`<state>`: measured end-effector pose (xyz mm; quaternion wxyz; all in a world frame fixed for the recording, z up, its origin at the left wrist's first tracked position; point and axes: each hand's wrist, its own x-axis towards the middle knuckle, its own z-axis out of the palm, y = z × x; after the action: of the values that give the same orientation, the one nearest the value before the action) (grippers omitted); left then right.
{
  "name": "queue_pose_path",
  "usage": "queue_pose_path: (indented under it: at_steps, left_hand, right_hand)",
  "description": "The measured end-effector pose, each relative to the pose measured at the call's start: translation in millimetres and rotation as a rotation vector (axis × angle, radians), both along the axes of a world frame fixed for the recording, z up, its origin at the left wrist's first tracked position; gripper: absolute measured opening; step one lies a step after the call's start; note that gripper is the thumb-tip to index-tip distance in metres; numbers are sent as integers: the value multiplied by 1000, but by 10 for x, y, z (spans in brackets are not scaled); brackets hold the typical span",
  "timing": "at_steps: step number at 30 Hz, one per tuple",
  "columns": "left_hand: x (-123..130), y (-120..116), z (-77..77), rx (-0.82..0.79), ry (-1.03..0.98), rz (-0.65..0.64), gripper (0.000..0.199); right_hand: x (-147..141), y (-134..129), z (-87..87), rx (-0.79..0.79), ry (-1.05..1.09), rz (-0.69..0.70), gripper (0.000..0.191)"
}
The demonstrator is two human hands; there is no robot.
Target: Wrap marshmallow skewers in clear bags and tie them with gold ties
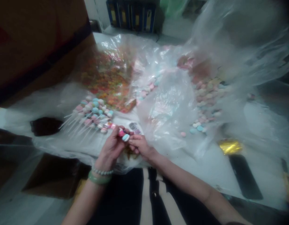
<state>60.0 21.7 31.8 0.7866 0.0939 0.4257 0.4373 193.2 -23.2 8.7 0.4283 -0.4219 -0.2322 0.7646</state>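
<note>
My left hand [110, 147] and my right hand [141, 146] meet over a white plastic sheet [165, 109]. Between their fingertips is a small pink-and-pale-blue round candy [124, 135], and the fingers of both hands close on it. Any stick in it is hidden by my fingers. Just beyond my left hand lies a heap of pastel candies on white sticks [92, 114], the sticks pointing down and left. A dark brown scrap [129, 153] lies under my right hand's fingers.
Under clear plastic lie a mound of orange-red candies [107, 81] and pastel candies [205, 93]. A gold foil packet [230, 147] and a black phone [245, 176] lie at right. A brown cardboard box [36, 40] stands at left, blue binders [132, 15] behind.
</note>
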Motion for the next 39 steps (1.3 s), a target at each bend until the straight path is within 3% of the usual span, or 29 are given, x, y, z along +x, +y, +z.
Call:
queue_pose_path:
  at_steps: [4, 7, 13, 18, 23, 29, 34, 39]
  left_hand:
    - [-128, 87, 31, -38, 50, 61, 9]
    - [-199, 145, 84, 16, 20, 155, 14]
    - [-184, 195, 98, 6, 37, 145, 15]
    - [-90, 122, 66, 43, 25, 117, 9]
    - [17, 34, 30, 32, -28, 48, 12]
    - [-11, 85, -31, 15, 7, 180, 16]
    - [64, 10, -62, 86, 33, 102, 11]
    - [48, -26, -80, 9, -18, 63, 13]
  right_hand:
    - [111, 59, -10, -89, 170, 122, 16]
    - [170, 77, -27, -140, 270, 199, 13]
    - [197, 126, -55, -200, 364, 281, 8]
    - [136, 125, -14, -192, 258, 225, 10]
    - [10, 43, -1, -55, 42, 80, 15]
    - [51, -16, -10, 153, -269, 55, 10]
    - [-39, 49, 43, 73, -356, 13, 11]
    - [-65, 15, 45, 110, -353, -16, 12]
